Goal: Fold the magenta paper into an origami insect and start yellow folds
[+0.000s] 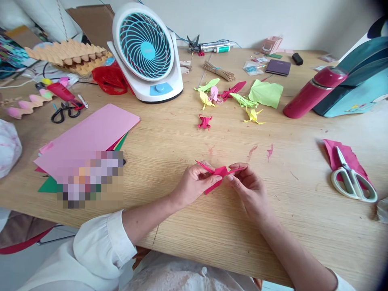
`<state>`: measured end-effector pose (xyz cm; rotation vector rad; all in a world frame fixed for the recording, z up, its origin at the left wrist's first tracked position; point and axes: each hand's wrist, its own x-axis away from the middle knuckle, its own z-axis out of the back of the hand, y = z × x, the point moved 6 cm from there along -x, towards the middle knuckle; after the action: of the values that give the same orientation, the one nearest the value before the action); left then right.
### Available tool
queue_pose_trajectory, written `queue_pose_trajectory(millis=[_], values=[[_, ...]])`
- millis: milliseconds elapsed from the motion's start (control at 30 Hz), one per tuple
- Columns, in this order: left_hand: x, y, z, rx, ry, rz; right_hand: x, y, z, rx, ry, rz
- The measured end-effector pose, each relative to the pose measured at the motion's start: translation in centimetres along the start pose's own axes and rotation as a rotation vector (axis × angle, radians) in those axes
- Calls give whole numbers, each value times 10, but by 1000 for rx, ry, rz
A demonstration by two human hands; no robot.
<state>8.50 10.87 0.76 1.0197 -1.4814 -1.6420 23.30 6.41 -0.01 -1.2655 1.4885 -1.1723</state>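
Between my two hands is a folded red paper crane (220,173), held just above the wooden table (182,242). My left hand (198,178) pinches its body and left side, thumb on top; a thin pointed end sticks out past the fingers. My right hand (247,186) grips the narrow right point between thumb and fingers. A broader flap hangs down toward me. Beyond the hands sits a small red origami frog (205,121), with a yellow folded paper figure (254,116) to its right.
Pink paper sheets (100,129) lie at left below a white fan (145,52). White-handled scissors (351,178) rest on red paper at right. A red flask (315,91) stands tilted in view near a teal case (357,85). More folded paper figures (207,99) cluster at the back.
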Motion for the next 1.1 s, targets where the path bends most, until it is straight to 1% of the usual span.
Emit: queue_pose_trajectory(millis=[67,133,233,300,400,500,600,700,767,833,933,1000,1100], values=[[1,17,1,-180,-21,-195,2,-9,1,4,-6,54],[5,34,3,-388,-18,-397,4,-15,0,38,-47,81],[12,54,7,-611,45,-643,8,-17,-1,42,-102,39],[16,61,9,-681,65,-751,9,-11,-5,6,-136,-18],[20,64,8,-783,85,-832,12,-3,-14,-22,-189,-55],[21,61,4,-908,65,-843,16,0,-25,23,-240,-61],[20,55,-2,-1003,0,-801,18,-5,-27,71,-230,-53],[20,50,-8,-1057,-58,-757,17,-10,-25,133,-230,-45],[21,49,-12,-1047,-92,-756,15,-10,-21,174,-227,-48],[21,50,-14,-996,-108,-752,12,-5,-12,186,-172,-72],[18,50,-13,-860,-101,-672,7,3,2,178,-75,-129],[15,50,-8,-807,-63,-600,5,6,6,178,-79,-150],[10,51,-1,-836,2,-533,3,5,4,170,-125,-158]])
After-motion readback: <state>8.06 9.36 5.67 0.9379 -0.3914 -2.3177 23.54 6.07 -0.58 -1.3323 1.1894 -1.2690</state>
